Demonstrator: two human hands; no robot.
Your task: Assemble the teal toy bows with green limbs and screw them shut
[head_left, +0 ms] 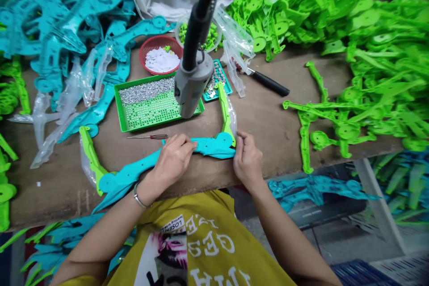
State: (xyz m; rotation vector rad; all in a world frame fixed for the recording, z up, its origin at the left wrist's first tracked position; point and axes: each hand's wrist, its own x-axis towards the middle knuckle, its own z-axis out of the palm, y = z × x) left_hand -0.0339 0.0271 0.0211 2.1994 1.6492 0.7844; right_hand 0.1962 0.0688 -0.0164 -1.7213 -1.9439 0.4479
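Note:
A long blue plastic piece [134, 170] lies across the near part of the table, with a green arm [92, 158] jointed at its left end and another green arm [224, 109] near its right end. Both arms have clear plastic pieces along them. My left hand [174, 158] is closed over the middle of the blue piece, fingers curled around its upper edge. At the right end, my right hand [248, 158] is closed, its fingertips and thumb against the blue tip and the green arm's base. What lies inside its fingers is partly hidden.
An electric screwdriver [192, 82] hangs above a green tray [147, 120] of small metal screws. A thin screwdriver [157, 136], red basket [144, 60] and black-handled tool [270, 82] lie around. Piles of blue parts [50, 18] and green parts [368, 22] flank the table.

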